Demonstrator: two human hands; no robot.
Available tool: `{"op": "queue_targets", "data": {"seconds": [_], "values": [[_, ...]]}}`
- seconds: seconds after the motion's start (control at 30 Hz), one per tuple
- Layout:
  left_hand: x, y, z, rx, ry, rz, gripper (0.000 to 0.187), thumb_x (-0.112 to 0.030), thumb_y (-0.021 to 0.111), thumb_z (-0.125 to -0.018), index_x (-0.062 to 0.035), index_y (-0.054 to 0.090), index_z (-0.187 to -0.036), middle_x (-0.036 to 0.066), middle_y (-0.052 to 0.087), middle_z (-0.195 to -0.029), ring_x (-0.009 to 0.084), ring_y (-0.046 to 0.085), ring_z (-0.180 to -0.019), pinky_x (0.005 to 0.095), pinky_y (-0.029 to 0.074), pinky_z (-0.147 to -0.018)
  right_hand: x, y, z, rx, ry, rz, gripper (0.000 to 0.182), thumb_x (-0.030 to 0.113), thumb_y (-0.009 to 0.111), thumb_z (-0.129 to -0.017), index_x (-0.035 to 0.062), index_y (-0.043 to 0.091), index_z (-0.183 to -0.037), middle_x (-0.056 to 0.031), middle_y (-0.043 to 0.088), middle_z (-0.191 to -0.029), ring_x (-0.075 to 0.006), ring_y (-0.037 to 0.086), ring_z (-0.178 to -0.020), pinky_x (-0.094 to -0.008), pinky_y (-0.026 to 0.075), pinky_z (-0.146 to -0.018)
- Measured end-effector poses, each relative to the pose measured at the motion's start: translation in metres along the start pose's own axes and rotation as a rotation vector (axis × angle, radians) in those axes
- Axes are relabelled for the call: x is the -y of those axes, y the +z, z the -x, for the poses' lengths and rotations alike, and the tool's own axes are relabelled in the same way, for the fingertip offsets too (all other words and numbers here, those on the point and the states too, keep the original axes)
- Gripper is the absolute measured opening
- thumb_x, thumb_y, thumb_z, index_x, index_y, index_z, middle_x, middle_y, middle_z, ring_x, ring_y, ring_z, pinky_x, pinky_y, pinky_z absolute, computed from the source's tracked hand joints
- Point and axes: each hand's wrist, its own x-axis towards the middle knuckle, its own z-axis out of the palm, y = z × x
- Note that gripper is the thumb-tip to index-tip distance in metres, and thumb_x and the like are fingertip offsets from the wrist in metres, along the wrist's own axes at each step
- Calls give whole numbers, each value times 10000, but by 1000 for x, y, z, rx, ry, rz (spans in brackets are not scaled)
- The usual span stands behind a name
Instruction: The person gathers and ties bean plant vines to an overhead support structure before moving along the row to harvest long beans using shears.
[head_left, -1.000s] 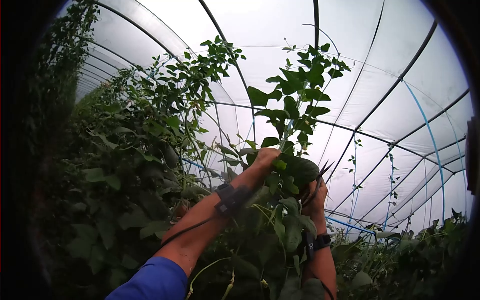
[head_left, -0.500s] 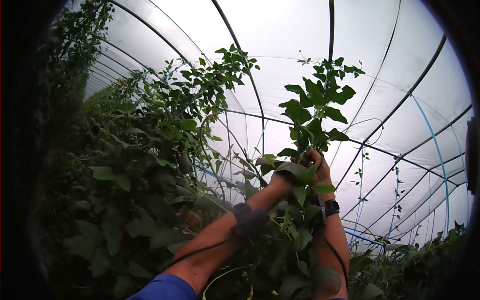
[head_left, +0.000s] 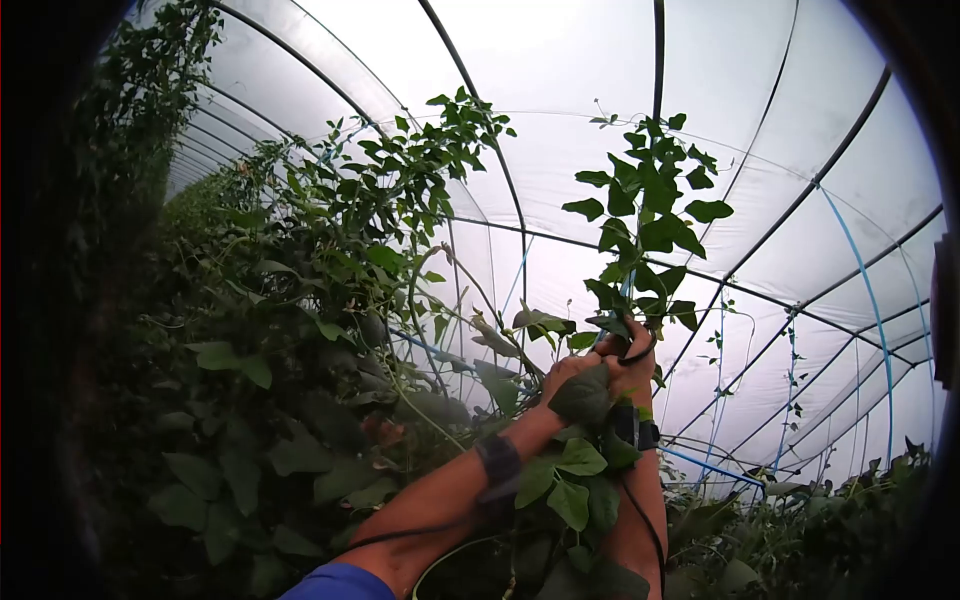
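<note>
My right hand (head_left: 632,374) grips the vine (head_left: 657,192) with curled fingers, left hand (head_left: 568,372) finger state hidden, can't tell; vine's upright at 12 o'clock from both, unreleased, so work looks unfinished.

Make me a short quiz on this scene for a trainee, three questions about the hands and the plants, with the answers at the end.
1. True or false: the left hand and the right hand are held far apart.

2. Which colour is the left sleeve?
A) red
B) blue
C) white

3. Fill the gap: the leafy top of the vine rises ____ the two hands.

Key: 1 false; 2 B; 3 above
</note>
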Motion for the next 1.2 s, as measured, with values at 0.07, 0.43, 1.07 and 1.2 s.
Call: {"op": "queue_targets", "data": {"seconds": [0.07, 0.43, 1.07, 1.2], "values": [[-5, -5, 7, -25, -20, -9, 328, -376, 641, -762, -71, 549, -842, 185, 617, -740, 396, 622, -737, 445, 498, -611, 14, -3, 6, 21, 46, -68, 619, -7, 564, -611, -38, 472, -1222, -146, 580, -932, -228, 623, -745, -319, 539, -662], [-18, -27, 35, 187, 82, 33, 265, -308, 500, -883, -51, 549, -839, 173, 617, -789, 369, 625, -717, 430, 484, -588, 8, -19, 38, 76, -93, 97, 611, -57, 548, -594, -39, 482, -1201, -118, 592, -872, -220, 612, -734, -324, 524, -690], [11, 3, -39, -287, -63, 389, 210, -89, 519, -827, 29, 567, -994, 229, 634, -846, 379, 629, -808, 429, 480, -702, 4, -52, 52, 86, 90, -221, 401, 12, 633, -819, -49, 472, -1181, -87, 589, -888, -153, 609, -708, -269, 515, -608], [36, 10, -66, -289, -427, 97, 456, -205, 571, -800, 26, 470, -1179, 210, 608, -977, 321, 602, -897, 410, 479, -803, -30, -53, 54, 182, 200, -848, 445, -27, 586, -864, 0, 397, -1266, -79, 566, -960, -142, 581, -798, -266, 511, -708]]}}
